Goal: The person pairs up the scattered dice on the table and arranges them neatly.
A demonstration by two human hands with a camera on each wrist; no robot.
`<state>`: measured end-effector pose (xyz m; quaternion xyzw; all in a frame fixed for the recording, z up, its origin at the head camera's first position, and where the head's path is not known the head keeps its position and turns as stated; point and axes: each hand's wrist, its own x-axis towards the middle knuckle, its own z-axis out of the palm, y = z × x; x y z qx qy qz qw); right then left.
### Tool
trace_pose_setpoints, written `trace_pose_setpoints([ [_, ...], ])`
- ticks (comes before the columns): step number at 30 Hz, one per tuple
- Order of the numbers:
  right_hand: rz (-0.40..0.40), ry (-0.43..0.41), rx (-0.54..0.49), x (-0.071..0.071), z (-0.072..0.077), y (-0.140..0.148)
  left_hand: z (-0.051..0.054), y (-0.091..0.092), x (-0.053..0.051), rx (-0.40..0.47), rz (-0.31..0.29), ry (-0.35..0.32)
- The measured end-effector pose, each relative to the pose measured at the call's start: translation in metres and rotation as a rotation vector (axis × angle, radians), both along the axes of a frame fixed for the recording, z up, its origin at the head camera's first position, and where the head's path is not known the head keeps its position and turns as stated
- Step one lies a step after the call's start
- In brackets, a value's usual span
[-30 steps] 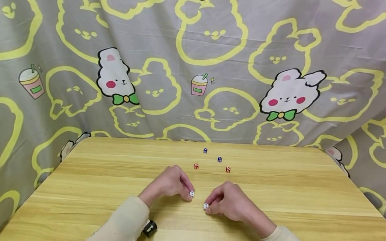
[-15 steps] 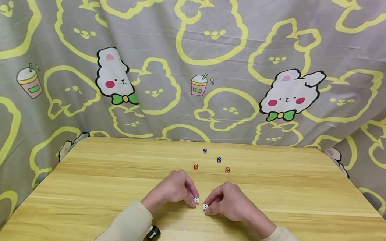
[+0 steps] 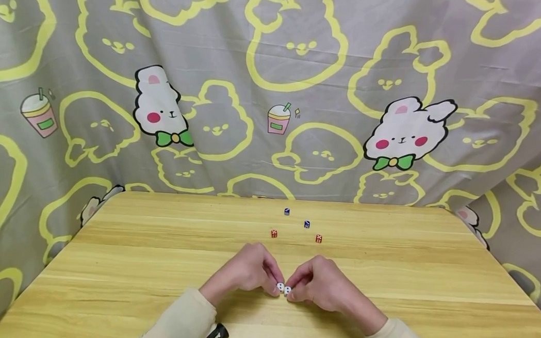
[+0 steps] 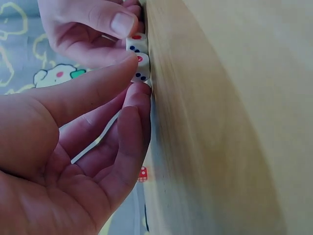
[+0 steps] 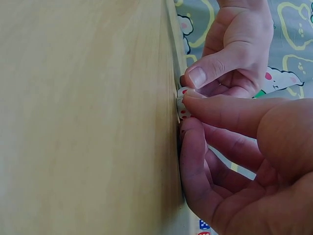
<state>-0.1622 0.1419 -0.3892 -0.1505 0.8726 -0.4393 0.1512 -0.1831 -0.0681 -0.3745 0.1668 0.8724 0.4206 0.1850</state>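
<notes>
Low over the wooden table, my left hand pinches a white die between thumb and finger. My right hand pinches a second white die just to its right. In the left wrist view the left hand's die and the right hand's die sit side by side, seemingly touching, at the tabletop. The right wrist view shows my right hand on its die, partly covered by the thumb, with my left hand beyond.
Farther back on the table lie two red dice and two blue dice. A patterned grey curtain hangs behind the table's far edge.
My left hand has moved right and a little nearer to me with its white die, closing the gap between the two white dice. The right hand has hardly moved.
</notes>
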Motion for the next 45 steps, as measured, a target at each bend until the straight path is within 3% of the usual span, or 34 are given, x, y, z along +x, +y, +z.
trace_pose_setpoints([
  [45,0.008,-0.028,-0.031,-0.0006,-0.0019,0.0020,-0.0034,-0.0014,0.0035,0.008,-0.028,-0.005],
])
